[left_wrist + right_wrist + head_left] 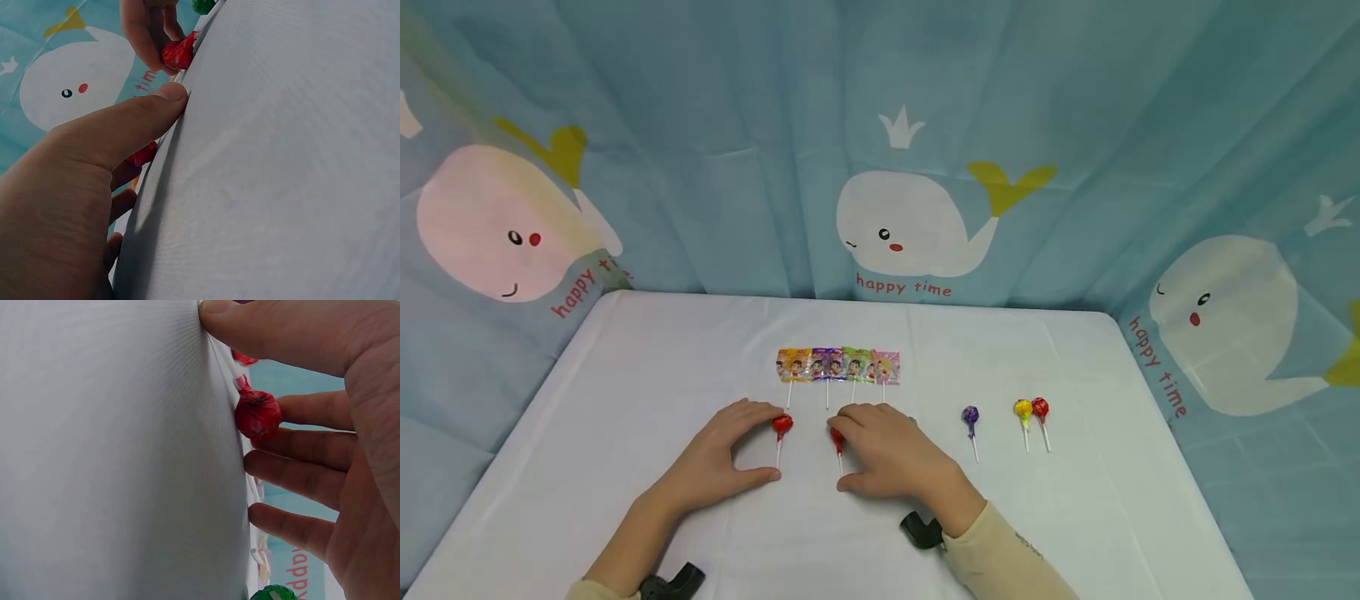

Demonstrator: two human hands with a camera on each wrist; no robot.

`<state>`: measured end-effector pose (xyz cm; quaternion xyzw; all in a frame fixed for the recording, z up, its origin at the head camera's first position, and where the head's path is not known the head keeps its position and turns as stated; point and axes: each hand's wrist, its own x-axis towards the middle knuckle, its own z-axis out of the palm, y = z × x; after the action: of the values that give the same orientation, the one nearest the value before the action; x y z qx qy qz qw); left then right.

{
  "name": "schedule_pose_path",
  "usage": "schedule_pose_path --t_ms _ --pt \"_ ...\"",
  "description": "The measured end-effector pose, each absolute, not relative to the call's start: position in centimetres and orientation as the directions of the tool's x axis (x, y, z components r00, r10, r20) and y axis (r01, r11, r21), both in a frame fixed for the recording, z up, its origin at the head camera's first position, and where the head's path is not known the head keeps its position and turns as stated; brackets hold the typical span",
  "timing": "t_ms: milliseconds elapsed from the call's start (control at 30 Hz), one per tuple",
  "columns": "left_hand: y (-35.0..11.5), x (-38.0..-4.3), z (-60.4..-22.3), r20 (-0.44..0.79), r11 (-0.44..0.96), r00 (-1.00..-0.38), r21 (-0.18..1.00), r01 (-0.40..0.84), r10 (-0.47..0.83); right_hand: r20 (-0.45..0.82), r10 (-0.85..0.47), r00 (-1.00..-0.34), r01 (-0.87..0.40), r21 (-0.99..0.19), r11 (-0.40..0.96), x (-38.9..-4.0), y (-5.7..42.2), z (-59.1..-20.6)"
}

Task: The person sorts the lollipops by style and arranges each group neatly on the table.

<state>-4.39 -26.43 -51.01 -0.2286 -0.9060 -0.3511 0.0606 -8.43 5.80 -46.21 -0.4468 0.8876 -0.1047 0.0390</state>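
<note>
Lollipop (782, 423), red, on white cloth (700, 350), between spread thumb and fingers of my left hand (718, 458), second red lollipop (258, 417) likewise at my right hand (891, 450), flat-wrapped lollipops (827, 364) beyond.

Table (805, 542) seen from above, forward and down.
Wrist views are set low, close, tilted; red lollipops (257, 415) are shared.

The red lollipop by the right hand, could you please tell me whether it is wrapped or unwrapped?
Wrapped: in the right wrist view, the red lollipop has a crinkled red wrapper gathered at its neck.
</note>
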Motion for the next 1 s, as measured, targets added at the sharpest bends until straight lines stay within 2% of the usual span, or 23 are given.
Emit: schedule_pose_path --t_ms 1000 --pt "-26.57 -4.51 -51.17 0.318 0.617 -0.863 0.605 0.503 0.392 0.093 -0.794 -0.601 -0.791 -0.211 0.574 -8.83 5.26 -46.62"
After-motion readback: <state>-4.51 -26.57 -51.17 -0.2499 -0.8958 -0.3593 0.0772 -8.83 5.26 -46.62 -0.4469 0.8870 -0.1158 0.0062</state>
